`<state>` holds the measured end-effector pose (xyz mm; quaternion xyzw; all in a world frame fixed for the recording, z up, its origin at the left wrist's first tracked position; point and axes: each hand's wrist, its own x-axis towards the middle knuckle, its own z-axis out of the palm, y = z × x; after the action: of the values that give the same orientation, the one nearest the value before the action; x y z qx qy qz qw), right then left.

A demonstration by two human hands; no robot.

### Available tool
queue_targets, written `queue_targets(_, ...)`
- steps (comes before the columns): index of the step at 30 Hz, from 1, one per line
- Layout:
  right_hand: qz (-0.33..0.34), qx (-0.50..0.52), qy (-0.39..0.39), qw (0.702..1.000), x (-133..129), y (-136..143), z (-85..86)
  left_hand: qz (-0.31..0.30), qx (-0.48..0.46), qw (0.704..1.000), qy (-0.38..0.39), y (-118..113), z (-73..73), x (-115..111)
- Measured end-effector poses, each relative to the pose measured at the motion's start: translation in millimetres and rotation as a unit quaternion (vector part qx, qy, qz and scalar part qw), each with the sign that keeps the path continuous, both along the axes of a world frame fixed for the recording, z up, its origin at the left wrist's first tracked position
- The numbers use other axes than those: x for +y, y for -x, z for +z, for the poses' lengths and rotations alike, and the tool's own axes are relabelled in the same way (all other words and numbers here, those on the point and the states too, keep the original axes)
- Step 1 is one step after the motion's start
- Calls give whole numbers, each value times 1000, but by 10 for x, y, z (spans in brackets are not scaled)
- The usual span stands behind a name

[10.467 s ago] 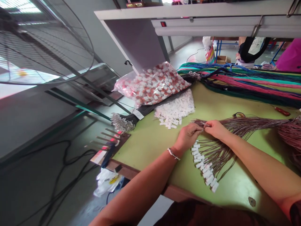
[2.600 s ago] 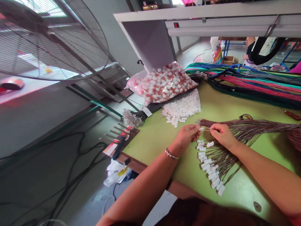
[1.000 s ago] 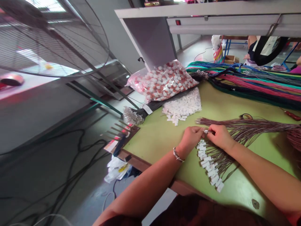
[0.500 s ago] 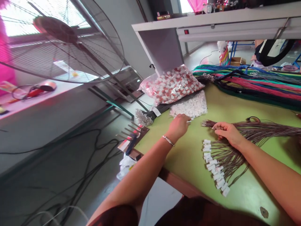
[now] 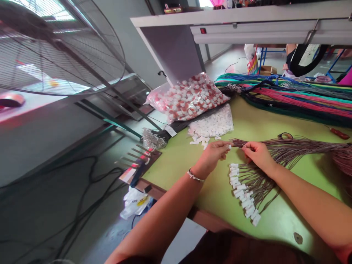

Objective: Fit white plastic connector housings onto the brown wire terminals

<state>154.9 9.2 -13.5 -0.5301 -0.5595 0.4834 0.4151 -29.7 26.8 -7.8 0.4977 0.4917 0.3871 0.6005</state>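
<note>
White connector (image 5: pixel 229 146) is pinched by left fingers (image 5: pixel 222 144), wire (image 5: pixel 241 147) by right fingers (image 5: pixel 249 145); tag (image 5: pixel 170 130) illegible.

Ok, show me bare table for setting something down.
Left of the left hand, up to the metal prongs; between the colored wires and the brown wires; between the left forearm and the connector row. Crowded: the far side, with its bags, and around the right hand.

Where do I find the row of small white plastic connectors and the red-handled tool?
Row of small white plastic connectors (image 5: pixel 241 187): head view, a middle connector.
Red-handled tool (image 5: pixel 340 134): head view, handle.
</note>
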Motion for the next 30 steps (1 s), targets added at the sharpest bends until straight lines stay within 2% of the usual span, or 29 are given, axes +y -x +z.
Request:
queue_targets(2,-5,-14,-16,1000,-8,0,-23,5,-71,997,16,-87,-73,-34)
queue_targets(5,0,-40,-26,999,-6,4,-48,9,-108,994,12,-137,-141,-58)
queue_targets(11,7,-78,-25,997,4,15,-54,-15,-76,997,2,-130,-154,-53)
queue_targets(17,18,-118,-34,992,9,3,-80,-3,-12,999,-51,-114,-141,-69)
queue_targets(24,18,-92,-17,995,2,-2,-64,-9,-2,998,-55,-96,-160,-60)
queue_targets(30,28,-103,-22,994,-6,14,-27,-15,42,996,-81,-113,-188,-87)
